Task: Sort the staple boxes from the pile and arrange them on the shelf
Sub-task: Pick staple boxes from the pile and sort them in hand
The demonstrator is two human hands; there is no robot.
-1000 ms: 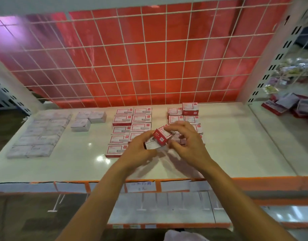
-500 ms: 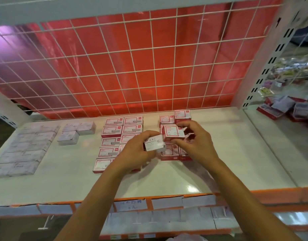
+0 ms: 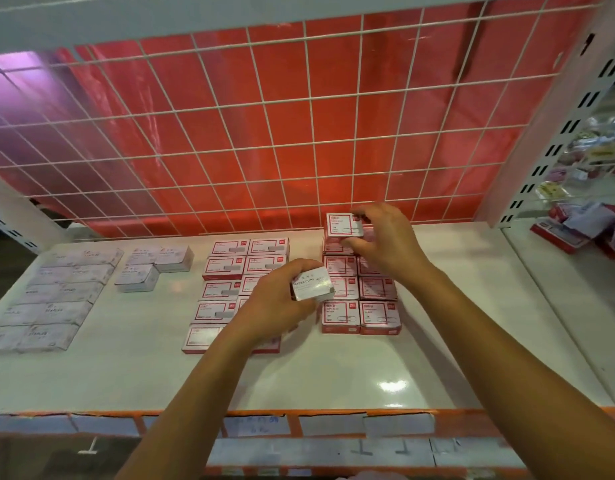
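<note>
Staple box [image 3: 342, 226] partly hidden by right hand [image 3: 385, 245].

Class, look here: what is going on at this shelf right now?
A person is sorting small boxes on a white shelf. The right hand grips a red-and-white box at the back of the right-hand group. The left hand holds a white box marked PAPER CLIPS. Pale STAPLES boxes lie in rows far left.

Bare left hand [image 3: 275, 301] and bare right hand [image 3: 385, 245], slim uncovered forearms [image 3: 202, 386].
</note>
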